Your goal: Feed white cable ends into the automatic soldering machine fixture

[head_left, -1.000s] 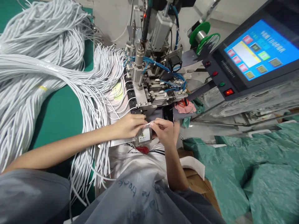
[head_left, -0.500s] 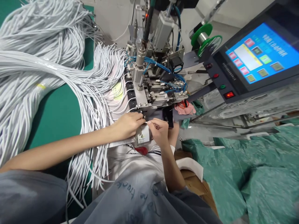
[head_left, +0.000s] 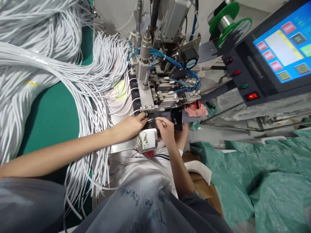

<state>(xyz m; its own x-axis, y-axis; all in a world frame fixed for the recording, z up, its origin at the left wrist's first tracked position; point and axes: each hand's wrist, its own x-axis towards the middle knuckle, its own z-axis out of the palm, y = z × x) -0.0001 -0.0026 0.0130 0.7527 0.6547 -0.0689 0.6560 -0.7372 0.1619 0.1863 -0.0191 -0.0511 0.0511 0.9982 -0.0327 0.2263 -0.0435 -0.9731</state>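
My left hand (head_left: 132, 125) is closed in a pinch at the front corner of the bench machine (head_left: 145, 94). Thin bare wire ends (head_left: 151, 119) stick out from its fingertips, the end of a white cable mostly hidden by the hand. A short gap to the right, my right hand (head_left: 166, 130) has thumb and forefinger pressed together; whatever is between them is too small to make out. Below my left fingers sits a clear container with a white label (head_left: 148, 139). Several white cables (head_left: 125, 111) run into the black row of slots (head_left: 136, 94) along the machine's left side.
Large bundles of white cables (head_left: 48, 61) cover much of the green table (head_left: 48, 119) on the left. A control screen (head_left: 284, 48) and a green spool (head_left: 225, 22) stand at the right. A phone (head_left: 176, 119) lies by a pink cloth (head_left: 196, 110). Green sheeting (head_left: 279, 181) fills the lower right.
My right hand has parted slightly from my left, and the wire ends now show between them. The view has shifted closer, so the machine and screen look larger.
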